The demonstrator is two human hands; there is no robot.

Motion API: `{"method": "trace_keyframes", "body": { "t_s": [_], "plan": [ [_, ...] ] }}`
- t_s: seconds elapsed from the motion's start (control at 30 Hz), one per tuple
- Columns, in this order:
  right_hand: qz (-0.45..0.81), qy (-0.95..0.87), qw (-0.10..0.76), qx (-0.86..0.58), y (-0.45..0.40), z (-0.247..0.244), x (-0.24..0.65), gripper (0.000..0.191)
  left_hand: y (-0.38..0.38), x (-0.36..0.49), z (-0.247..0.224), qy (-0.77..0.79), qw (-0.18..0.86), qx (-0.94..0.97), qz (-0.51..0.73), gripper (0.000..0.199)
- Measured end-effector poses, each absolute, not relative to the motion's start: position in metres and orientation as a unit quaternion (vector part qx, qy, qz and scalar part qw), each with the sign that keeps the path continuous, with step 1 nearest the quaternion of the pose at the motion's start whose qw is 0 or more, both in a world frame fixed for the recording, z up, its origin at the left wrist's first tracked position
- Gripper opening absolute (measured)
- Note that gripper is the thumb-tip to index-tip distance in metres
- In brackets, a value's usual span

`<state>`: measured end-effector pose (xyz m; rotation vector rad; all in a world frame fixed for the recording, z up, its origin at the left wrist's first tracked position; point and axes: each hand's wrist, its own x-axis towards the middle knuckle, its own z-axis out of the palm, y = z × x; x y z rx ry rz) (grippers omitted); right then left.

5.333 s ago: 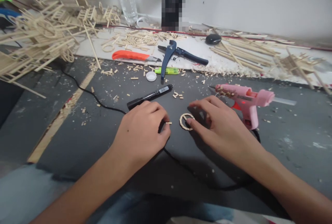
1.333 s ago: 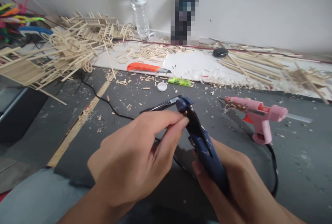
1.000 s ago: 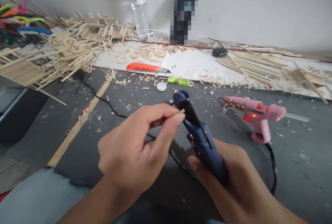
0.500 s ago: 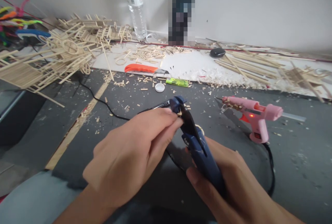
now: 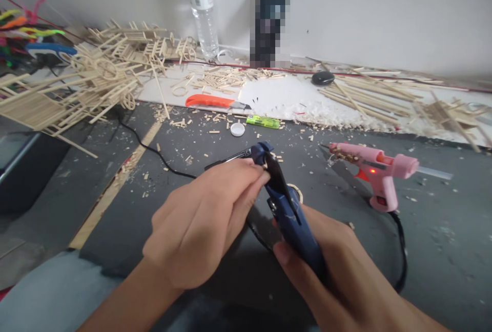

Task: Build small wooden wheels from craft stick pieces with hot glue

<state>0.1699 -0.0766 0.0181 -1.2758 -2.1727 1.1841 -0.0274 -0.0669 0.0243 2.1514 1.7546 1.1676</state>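
Note:
My right hand [image 5: 334,255] is wrapped round the blue handles of a pair of shears [image 5: 295,234] with a dark blade. Its head points away from me and to the left. My left hand [image 5: 200,209] is closed in a pinch at the shears' jaws. A tiny pale tip of a wooden stick [image 5: 265,166] shows between its fingertips and the blade; the rest is hidden. Part of a pale wooden ring [image 5: 297,193] shows just behind the shears. A slim black pen-like object [image 5: 230,157] lies beyond my left fingers.
A pink glue gun [image 5: 384,168], its light lit, lies at right with its cord. An orange utility knife [image 5: 211,101], green lighter [image 5: 263,122] and white cap [image 5: 237,129] lie ahead. Wooden stick models [image 5: 103,70] crowd the left. A water bottle [image 5: 203,14] stands against the wall.
My left hand has shifted a little to the right, its knuckles rolling with it. The shears in my right hand have moved slightly left. Objects on the table stay where they were.

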Motion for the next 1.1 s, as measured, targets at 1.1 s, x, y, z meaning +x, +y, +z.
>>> {"method": "trace_keyframes", "body": {
  "t_s": [1.1],
  "plan": [
    [0.042,-0.733,0.105,-0.671,0.121,0.035,0.118,0.056,-0.049,-0.016,0.019,0.502,0.279,0.496,0.651,0.004]
  ]
}}
